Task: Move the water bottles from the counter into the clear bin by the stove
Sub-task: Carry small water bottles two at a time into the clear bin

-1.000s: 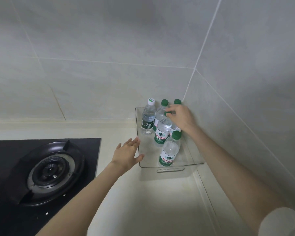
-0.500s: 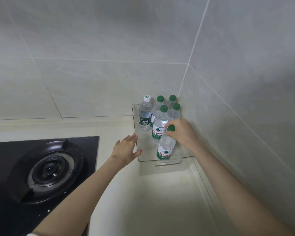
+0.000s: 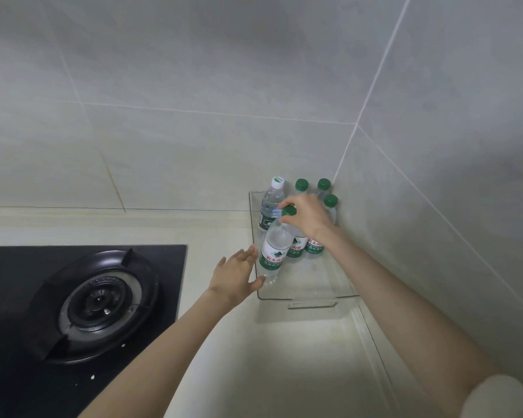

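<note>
Recorded leftward shift of bottle (image 3: 277,247) inside bin (image 3: 310,297) since half a second ago; leaning now, upright before. Noted four more standing at far end of bin: white-capped bottle (image 3: 271,206) at left, three green-capped bottles (image 3: 301,184) to right, partly hidden behind right hand (image 3: 310,218). Found stove (image 3: 103,300) well left, set in counter (image 3: 254,357). Observed right hand reaching in from near right, fingers pinching green cap (image 3: 289,210) from above. Observed left hand (image 3: 237,274) released, fingers straight, at bin's left wall just beside bottle's base; contact not discernible. Logged bottle's long axis tilted: cap up and far-right, base down and near-left in bin.
</note>
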